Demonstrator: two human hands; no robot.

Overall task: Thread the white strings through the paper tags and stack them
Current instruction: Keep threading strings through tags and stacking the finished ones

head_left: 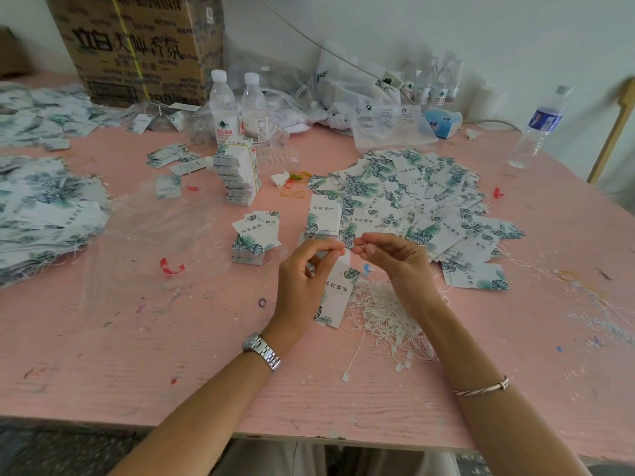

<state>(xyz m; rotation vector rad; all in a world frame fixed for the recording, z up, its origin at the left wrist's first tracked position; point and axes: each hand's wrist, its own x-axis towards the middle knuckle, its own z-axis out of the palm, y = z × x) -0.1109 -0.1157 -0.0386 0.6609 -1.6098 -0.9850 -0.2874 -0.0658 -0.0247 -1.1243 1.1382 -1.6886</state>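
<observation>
My left hand (302, 276) pinches the top of a paper tag (338, 297) above the pink tabletop (171, 355); my right hand (395, 262) pinches thumb to forefinger at the tag's 1 o'clock, though I cannot tell if a string is between them. The loose white strings (388, 321) lie at the tag's 4 o'clock, and a small stack (252, 242) sits at its 10 o'clock

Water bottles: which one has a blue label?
The lone bottle at the far right; the others, grouped at the back, have red-marked labels.
</observation>
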